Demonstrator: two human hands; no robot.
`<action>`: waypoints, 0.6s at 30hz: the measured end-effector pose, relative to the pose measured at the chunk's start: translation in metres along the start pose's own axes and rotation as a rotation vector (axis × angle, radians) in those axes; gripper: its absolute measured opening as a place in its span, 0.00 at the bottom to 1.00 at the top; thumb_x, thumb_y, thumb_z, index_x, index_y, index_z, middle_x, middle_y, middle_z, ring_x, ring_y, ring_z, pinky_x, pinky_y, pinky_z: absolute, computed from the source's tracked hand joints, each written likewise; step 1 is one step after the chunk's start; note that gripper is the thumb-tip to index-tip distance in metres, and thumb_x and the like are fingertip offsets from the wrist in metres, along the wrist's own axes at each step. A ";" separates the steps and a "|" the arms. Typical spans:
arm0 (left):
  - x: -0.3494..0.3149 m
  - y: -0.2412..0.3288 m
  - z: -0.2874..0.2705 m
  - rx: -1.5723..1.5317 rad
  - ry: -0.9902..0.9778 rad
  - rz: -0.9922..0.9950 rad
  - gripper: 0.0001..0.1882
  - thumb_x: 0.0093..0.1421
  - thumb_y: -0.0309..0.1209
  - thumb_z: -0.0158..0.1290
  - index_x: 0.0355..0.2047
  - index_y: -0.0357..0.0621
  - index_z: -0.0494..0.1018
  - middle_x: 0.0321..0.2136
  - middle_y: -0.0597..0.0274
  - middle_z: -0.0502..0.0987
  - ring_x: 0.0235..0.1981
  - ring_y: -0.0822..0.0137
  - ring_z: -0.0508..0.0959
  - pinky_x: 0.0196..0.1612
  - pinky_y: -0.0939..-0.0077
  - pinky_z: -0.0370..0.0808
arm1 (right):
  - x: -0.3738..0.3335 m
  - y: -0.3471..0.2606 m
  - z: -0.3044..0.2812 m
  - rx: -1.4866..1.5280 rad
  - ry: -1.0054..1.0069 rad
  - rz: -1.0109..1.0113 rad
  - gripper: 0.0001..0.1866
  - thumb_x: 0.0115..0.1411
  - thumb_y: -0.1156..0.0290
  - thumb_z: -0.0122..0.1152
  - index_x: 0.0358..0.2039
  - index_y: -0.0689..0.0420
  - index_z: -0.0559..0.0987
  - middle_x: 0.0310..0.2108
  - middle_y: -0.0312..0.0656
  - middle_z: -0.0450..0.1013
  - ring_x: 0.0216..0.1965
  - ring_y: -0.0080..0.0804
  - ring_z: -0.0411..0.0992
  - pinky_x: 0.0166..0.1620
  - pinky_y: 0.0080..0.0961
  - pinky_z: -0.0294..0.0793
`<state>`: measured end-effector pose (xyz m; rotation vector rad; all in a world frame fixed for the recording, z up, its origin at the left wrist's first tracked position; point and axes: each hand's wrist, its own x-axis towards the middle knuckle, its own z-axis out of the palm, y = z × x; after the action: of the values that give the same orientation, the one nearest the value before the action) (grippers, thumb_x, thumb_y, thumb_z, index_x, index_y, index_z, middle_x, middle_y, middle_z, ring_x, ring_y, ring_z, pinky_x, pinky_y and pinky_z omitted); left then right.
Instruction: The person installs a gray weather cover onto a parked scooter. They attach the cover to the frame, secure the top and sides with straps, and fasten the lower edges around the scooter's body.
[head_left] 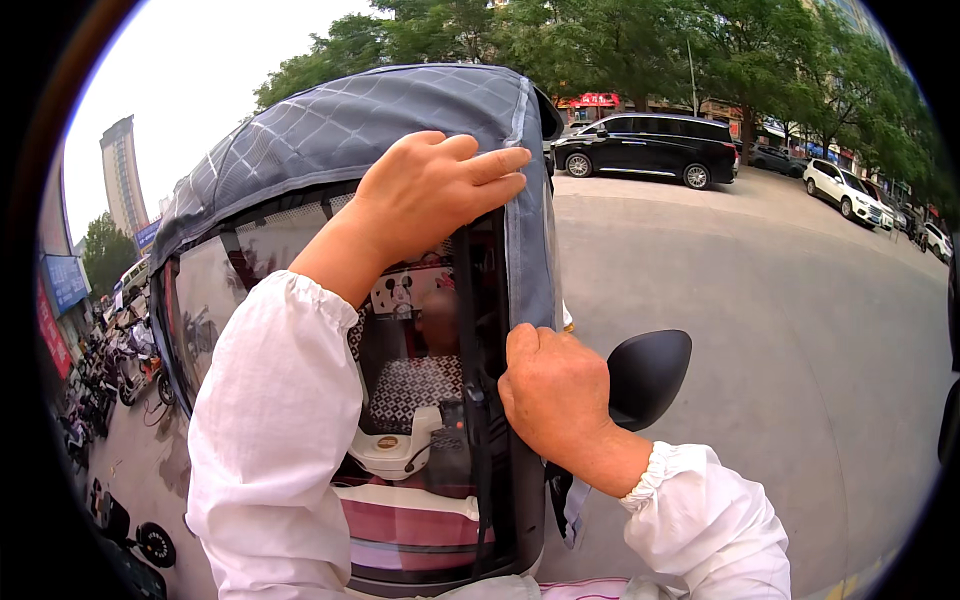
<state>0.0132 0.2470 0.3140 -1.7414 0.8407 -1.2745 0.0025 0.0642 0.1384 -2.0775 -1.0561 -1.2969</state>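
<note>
A grey-blue quilted fabric cover [330, 125] lies over the roof of a small enclosed vehicle and runs down its front corner as a plain strip. My left hand [440, 190] is at the upper corner, thumb and forefinger close together on the edge of the strip. Lower down, my right hand [555, 400] is curled into a fist at the strip's bottom end, its fingertips hidden. Between my arms is the vehicle's clear window [400, 330], with a patterned seat and a white plastic part showing behind it. A black side mirror [650, 375] sits just beyond my right hand.
A black van [645, 150] stands across the paved ground, with a white car [850, 190] farther right. Many parked scooters [130, 355] line the left side. Trees [600, 50] and a tall building [124, 175] rise behind.
</note>
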 end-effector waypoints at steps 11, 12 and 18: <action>-0.009 0.010 -0.009 -0.055 -0.139 -0.003 0.29 0.50 0.19 0.60 0.52 0.61 0.81 0.57 0.76 0.79 0.37 0.70 0.79 0.38 0.73 0.78 | -0.010 -0.019 0.012 -0.334 0.111 -0.039 0.11 0.41 0.75 0.61 0.20 0.52 0.66 0.17 0.34 0.61 0.20 0.26 0.65 0.19 0.23 0.66; -0.011 0.012 -0.013 -0.074 -0.146 0.002 0.30 0.49 0.19 0.60 0.53 0.62 0.81 0.57 0.74 0.79 0.37 0.69 0.79 0.37 0.72 0.77 | -0.013 -0.019 0.014 -0.302 0.120 -0.025 0.11 0.41 0.75 0.61 0.20 0.52 0.66 0.17 0.34 0.60 0.20 0.26 0.65 0.19 0.23 0.66; -0.012 0.036 -0.018 -0.120 -0.223 0.012 0.29 0.48 0.17 0.57 0.50 0.57 0.82 0.58 0.70 0.78 0.43 0.66 0.79 0.42 0.70 0.78 | -0.065 -0.035 0.001 0.027 0.094 0.032 0.18 0.56 0.68 0.64 0.42 0.70 0.79 0.40 0.59 0.75 0.43 0.46 0.77 0.31 0.22 0.80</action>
<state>-0.0094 0.2367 0.2804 -1.9285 0.8093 -1.0171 -0.0415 0.0625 0.0793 -1.9851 -0.9900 -1.3437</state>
